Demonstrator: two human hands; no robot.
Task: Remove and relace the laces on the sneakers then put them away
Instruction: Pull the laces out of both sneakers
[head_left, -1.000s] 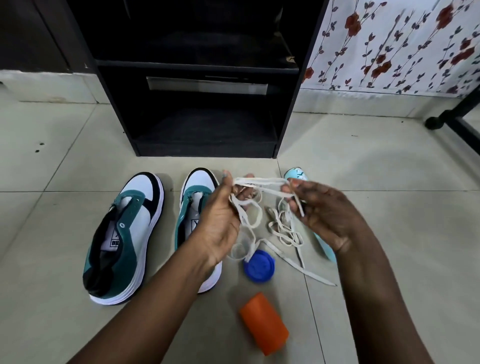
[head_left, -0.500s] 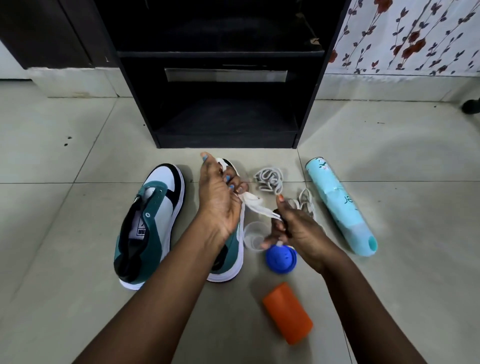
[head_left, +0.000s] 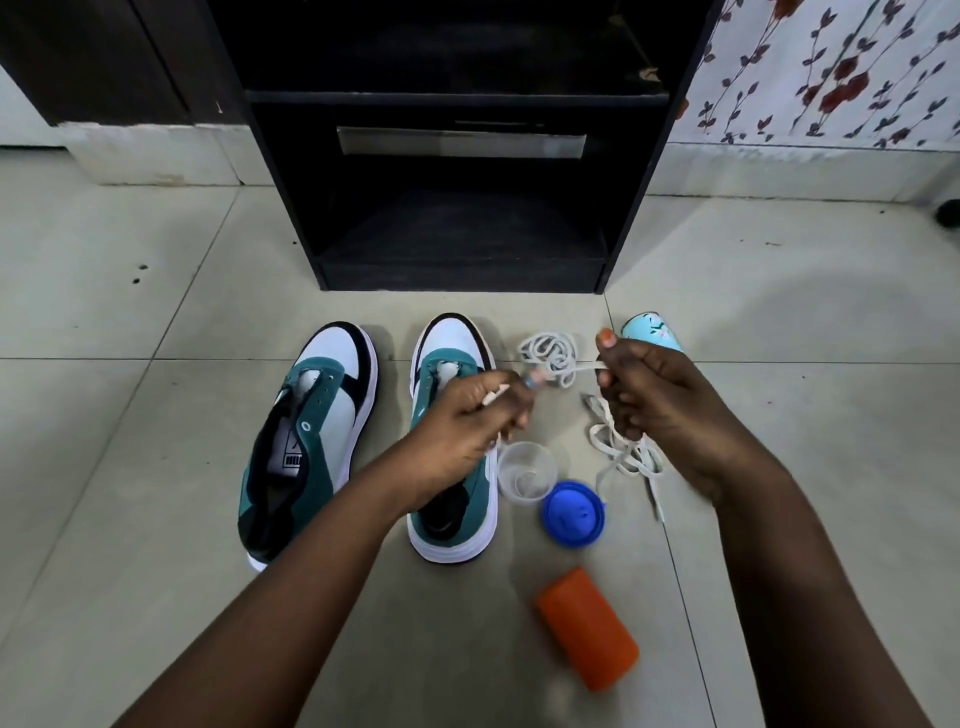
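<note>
White lace (head_left: 584, 368) runs taut between the two hands above the tiled floor (head_left: 130, 415). The left hand (head_left: 467, 421) has its fingers curled round one end, the tip poking out by the knuckles; the right hand (head_left: 660, 400) grips the other part in a clenched fist, and the rest of that lace hangs below it in loose loops that reach the floor.

A second lace (head_left: 550, 353) lies bunched in a small heap on the floor just beyond the hands, between the right sneaker's toe and a pale blue can (head_left: 652, 332) that is mostly hidden behind the right hand.

Both sneakers sit side by side, toes toward a black shelf unit (head_left: 457, 156), eyelets unlaced. The left sneaker (head_left: 306, 441) is fully in view; the right sneaker (head_left: 452, 364) is partly covered by the left hand and forearm.

Near the right sneaker's heel side stand a clear plastic cup (head_left: 527, 470) and, touching or just beside it, a blue lid (head_left: 574, 512). An orange cylinder (head_left: 587, 626) lies on its side nearer the person, apart from the lid. Floral wallpaper (head_left: 831, 67) covers the wall to the right of the shelf unit.
</note>
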